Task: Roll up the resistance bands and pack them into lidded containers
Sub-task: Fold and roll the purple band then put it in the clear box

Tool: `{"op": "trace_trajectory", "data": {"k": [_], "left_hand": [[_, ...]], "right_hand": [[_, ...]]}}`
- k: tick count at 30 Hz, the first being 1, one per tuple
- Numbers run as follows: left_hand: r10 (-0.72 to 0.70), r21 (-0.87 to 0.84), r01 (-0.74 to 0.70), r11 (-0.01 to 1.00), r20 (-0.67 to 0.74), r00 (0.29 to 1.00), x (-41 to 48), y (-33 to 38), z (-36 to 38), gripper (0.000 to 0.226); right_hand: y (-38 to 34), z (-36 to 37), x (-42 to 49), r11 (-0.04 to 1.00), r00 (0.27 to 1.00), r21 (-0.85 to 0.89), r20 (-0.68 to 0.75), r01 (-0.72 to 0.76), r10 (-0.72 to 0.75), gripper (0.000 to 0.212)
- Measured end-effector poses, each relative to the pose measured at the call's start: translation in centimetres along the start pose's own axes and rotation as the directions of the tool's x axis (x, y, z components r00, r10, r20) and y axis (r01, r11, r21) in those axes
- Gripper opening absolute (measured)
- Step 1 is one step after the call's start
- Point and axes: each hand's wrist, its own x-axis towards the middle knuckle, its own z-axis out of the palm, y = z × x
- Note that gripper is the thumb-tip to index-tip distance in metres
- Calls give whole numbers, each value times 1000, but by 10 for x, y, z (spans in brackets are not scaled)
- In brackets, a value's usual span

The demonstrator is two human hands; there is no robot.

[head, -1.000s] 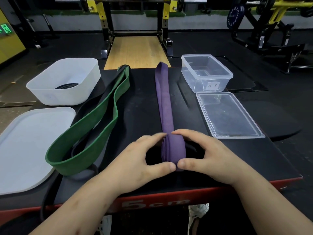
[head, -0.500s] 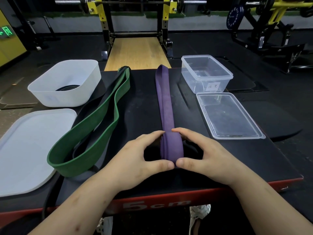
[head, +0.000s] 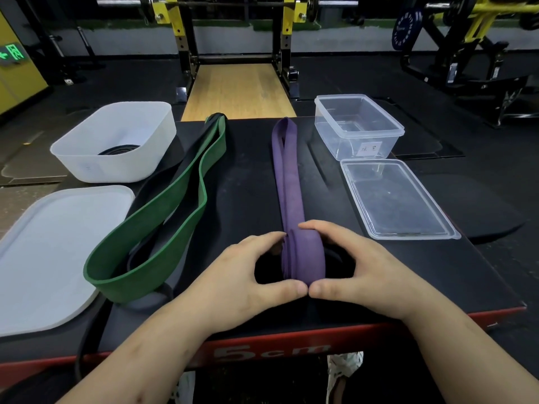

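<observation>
Blk platform: hands round purple band

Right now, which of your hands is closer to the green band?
Left. The left hand sits just right of the green band; the right hand grips the purple band from its far side, farther off.

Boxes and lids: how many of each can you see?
Boxes: 2 (white box, clear box)
Lids: 2 (white lid, clear lid)
Total: 4
</observation>
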Motion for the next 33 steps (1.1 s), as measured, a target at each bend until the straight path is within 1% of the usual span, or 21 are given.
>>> {"op": "trace_trajectory", "data": {"k": [2, 3, 4, 5, 8, 9, 12, 14, 18, 19, 21, 23, 25, 28, 29, 31, 33], "left_hand": [[11, -19, -11, 1000, 11, 1000, -1, -3, 1, 88], [12, -23, -11, 1000, 14, 1000, -1, -4, 1, 92], [14, -26, -13, 1000, 9, 1000, -1, -3, 0, 91], [15, -31, -15, 999, 0, 1000, -1, -2, -1, 85], [17, -45, -18, 999, -24, 1000, 1, 1, -2, 61], [18, -45, -19, 999, -22, 1000, 1, -1, -2, 61], [19, -36, -18, 999, 12, 1000, 0, -6, 1, 88], [10, -36, -9, 999, 24, 1000, 0, -7, 2, 96], [8, -24, -8, 1000, 1, 1000, 2, -6, 1, 93], [9, -25, -9, 1000, 1, 1000, 1, -6, 1, 93], [19, -32, -18, 999, 16, 1000, 0, -6, 2, 91], [16, -27, -15, 1000, 35, 999, -1, -6, 2, 94], [6, -22, -5, 1000, 32, 999, 0, -5, 1, 95], [-1, -29, 1, 1000, 5, 1000, 1, -5, 0, 93], [3, -30, -3, 1000, 6, 1000, 0, -5, 1, 90], [19, -18, -18, 1000, 21, 1000, 0, -6, 3, 84], [15, -1, -15, 1000, 37, 999, -1, -5, 4, 84]], "right_hand": [[-1, 1, 2, 1000, 1000, 3, -27, 15, -15, 74], [0, 2, 4, 1000, 999, 1, -37, 17, -17, 71], [0, 3, 4, 1000, 999, 3, -38, 12, -12, 71], [1, 3, 4, 1000, 999, 0, -34, 3, -3, 74], [2, 2, 1, 1000, 1000, -23, -11, -12, 12, 88], [2, 2, 1, 1000, 1000, -10, -5, -7, 7, 87], [1, 3, 2, 1000, 1000, 13, -21, -2, 2, 79], [2, 3, 4, 1000, 999, 3, -32, 1, -1, 76], [2, 2, 0, 999, 1000, -36, -10, -8, 7, 89], [1, 2, 0, 1000, 1000, -27, -2, -5, 5, 88], [0, 1, 0, 1000, 1000, 9, -10, 5, -5, 80], [0, 1, 2, 1000, 1000, 26, -26, 10, -9, 74], [1, 1, 3, 999, 1000, 33, -24, 3, -2, 74], [1, 0, 1, 1000, 1000, 29, -7, -5, 5, 85], [0, 0, 0, 1000, 1000, 29, 3, -3, 3, 86], [-2, 1, 0, 998, 1000, 56, 15, 5, -6, 80], [-3, 1, 0, 997, 1000, 75, 1, 3, -3, 74]]}}
